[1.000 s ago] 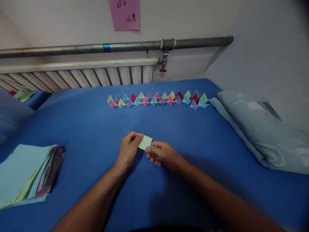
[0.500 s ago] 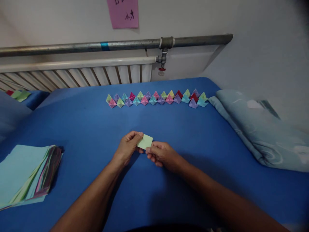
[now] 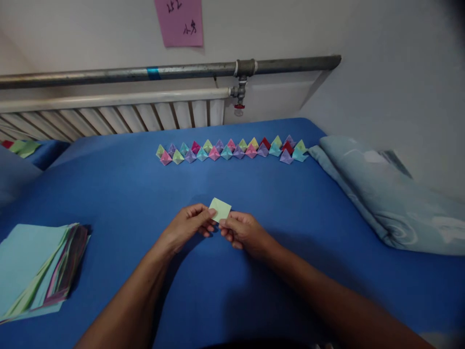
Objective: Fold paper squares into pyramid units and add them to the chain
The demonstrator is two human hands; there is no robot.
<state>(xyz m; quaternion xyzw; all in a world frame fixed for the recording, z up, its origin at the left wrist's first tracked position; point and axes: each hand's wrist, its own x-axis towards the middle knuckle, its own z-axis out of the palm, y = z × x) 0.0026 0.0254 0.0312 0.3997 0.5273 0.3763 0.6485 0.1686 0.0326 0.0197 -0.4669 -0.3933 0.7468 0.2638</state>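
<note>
A small folded piece of pale green paper is held just above the blue sheet at the middle. My left hand pinches its left lower edge with thumb and fingertips. My right hand pinches its right lower corner, fingers curled. Both hands touch each other below the paper. Farther back lies a row of several small folded paper shapes in pink, green, purple, blue, yellow and red.
A stack of coloured paper sheets lies at the left front. A folded light blue blanket is on the right. A radiator and a metal pipe run along the wall; a pink note hangs above.
The green paper has turned and risen a little between my fingertips. My left hand slid lower on it. The view shifted slightly to the right.
</note>
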